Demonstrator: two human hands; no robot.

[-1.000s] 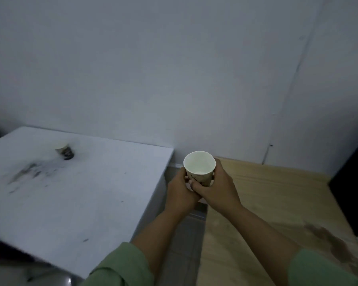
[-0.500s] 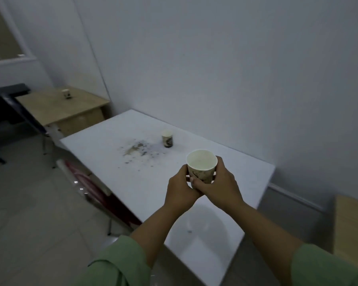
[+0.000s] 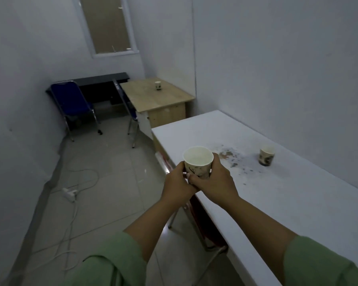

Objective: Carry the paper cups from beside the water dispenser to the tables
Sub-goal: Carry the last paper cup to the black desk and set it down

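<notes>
Both hands wrap one cup (image 3: 198,163), upright, held above the white table's (image 3: 277,195) near edge | left hand (image 3: 177,185) fingers curled under its base | right hand (image 3: 214,179) fingers closed round its side | second cup (image 3: 266,157) stands on white table by stains | third cup (image 3: 157,85) on wooden desk (image 3: 170,98)

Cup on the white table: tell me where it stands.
In the head view the cup stands upright on the white table, right of the held cup, beside the dark stains, near the wall.
</notes>
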